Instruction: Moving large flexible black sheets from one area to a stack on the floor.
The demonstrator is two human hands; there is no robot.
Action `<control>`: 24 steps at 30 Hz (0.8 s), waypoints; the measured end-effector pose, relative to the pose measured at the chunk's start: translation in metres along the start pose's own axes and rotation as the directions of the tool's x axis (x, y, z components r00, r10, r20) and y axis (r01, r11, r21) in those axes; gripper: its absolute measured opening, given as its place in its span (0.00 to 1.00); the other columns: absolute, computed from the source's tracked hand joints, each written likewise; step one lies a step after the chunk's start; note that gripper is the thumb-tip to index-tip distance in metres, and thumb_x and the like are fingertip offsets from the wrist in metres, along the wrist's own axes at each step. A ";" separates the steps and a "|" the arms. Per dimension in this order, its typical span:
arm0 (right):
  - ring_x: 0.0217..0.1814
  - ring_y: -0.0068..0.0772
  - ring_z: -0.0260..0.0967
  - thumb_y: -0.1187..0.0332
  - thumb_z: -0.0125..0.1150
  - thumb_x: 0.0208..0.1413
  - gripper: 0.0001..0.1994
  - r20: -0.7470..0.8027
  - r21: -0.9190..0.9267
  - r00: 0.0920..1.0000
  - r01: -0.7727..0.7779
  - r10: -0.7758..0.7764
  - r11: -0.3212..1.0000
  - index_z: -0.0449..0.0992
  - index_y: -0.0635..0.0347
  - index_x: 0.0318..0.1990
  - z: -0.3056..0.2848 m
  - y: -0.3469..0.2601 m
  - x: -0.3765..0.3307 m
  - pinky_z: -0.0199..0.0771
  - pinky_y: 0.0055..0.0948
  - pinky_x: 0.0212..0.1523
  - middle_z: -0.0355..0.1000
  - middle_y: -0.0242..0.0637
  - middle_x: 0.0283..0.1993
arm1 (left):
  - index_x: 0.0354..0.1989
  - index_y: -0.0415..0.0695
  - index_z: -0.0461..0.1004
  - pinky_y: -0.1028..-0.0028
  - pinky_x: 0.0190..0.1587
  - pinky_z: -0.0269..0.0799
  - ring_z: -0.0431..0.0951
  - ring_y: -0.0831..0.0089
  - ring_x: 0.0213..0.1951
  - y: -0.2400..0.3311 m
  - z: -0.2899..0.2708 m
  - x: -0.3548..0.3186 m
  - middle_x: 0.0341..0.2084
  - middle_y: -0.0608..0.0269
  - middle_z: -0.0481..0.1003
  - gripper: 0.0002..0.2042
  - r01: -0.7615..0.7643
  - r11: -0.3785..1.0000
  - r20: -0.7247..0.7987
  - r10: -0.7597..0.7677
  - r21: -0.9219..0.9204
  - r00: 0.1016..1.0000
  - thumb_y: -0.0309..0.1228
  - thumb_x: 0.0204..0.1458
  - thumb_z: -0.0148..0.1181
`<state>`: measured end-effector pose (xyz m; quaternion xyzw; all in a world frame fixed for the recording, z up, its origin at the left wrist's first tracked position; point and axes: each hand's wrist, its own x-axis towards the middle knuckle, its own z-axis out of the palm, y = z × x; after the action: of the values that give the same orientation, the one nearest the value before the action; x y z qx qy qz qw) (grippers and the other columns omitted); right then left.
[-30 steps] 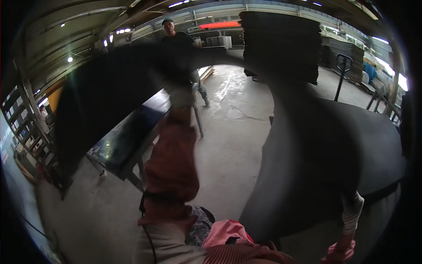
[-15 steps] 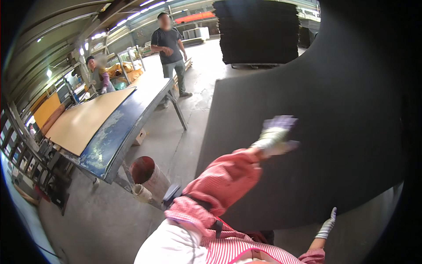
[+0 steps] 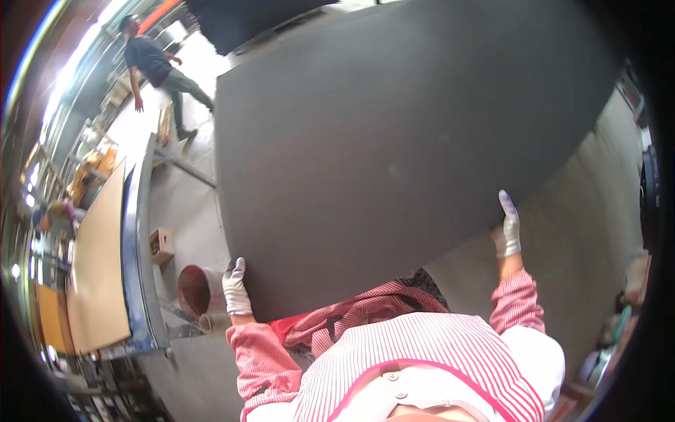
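seen from above: pale grey work gloves with purple-tinted fingertips on left hand [image 3: 236, 290] and right hand [image 3: 508, 231], pink-and-white striped long sleeves with gathered cuffs, matching striped apron front with pink trim and two small buttons.

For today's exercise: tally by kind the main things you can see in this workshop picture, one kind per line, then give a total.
Large dark grey sheet: 1
Gloved hands gripping its near edge, left hand and right hand: 2
Long work table: 1
Tan board on it: 1
Reddish bucket: 1
Small box: 1
Other people, one standing, one far left: 2
Total: 9
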<state>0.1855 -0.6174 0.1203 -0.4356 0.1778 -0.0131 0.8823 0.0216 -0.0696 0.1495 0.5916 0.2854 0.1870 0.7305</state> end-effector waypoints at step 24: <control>0.55 0.33 0.62 0.47 0.60 0.47 0.28 -0.113 -0.511 0.992 -0.007 -0.059 0.859 0.68 0.50 0.54 0.048 -0.082 0.241 0.65 0.42 0.50 0.63 0.29 0.57 | 0.60 0.37 0.55 0.73 0.50 0.65 0.68 0.69 0.45 -0.083 0.354 0.118 0.47 0.58 0.68 0.31 0.024 0.991 0.186 0.002 -0.135 0.982 0.42 0.53 0.56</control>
<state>0.4380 -0.6743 0.1376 -0.6543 0.2238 -0.0044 0.7224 0.3324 -0.2846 0.0944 0.5534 0.2057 0.1460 0.7938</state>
